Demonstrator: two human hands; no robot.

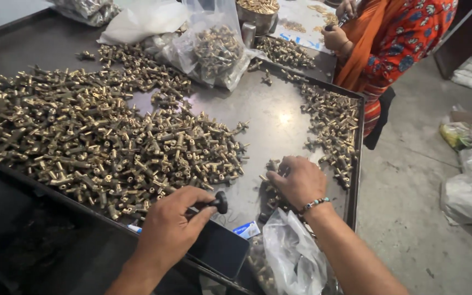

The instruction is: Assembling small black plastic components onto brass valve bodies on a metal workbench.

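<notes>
Closest to me, the left hand [167, 229] pinches a small black knob [221, 201] while the right hand [296, 180] curls over brass fittings [271, 166] on the metal tray [279, 117]; picking them singly seems wisest.

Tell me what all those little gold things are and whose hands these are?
This one picture comes from a camera worn on a person's head, looking down, so the two hands at the bottom are that person's own. The left hand pinches a small black knob-shaped tool in its fingers. The right hand, with a beaded bracelet, rests on a few small brass fittings. A big heap of the same brass fittings covers the dark metal tray. Clear plastic bags hold more. A dark phone lies at the tray's edge. At the top, another person in orange patterned clothes works too.
</notes>
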